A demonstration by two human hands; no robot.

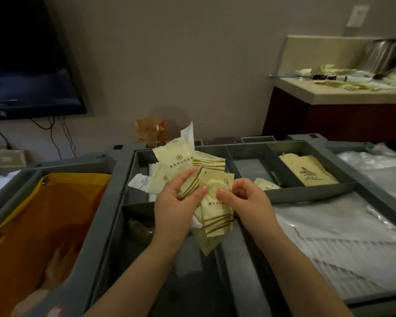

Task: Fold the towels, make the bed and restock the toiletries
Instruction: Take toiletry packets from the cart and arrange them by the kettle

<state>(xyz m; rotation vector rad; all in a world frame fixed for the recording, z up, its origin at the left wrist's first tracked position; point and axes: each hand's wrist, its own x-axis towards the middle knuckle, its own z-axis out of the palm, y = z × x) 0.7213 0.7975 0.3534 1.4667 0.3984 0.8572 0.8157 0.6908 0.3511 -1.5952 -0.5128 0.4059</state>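
Toiletry packets [185, 156] fanned in L hand [173, 203] grip, R hand [249, 199] pinching front one, over cart tray [306, 189].

Grey dividers [306, 189] are walling off the tray compartments, and sachets [157, 177] are crowding the far-left one. The near compartment [185, 282] is seemingly lying open.
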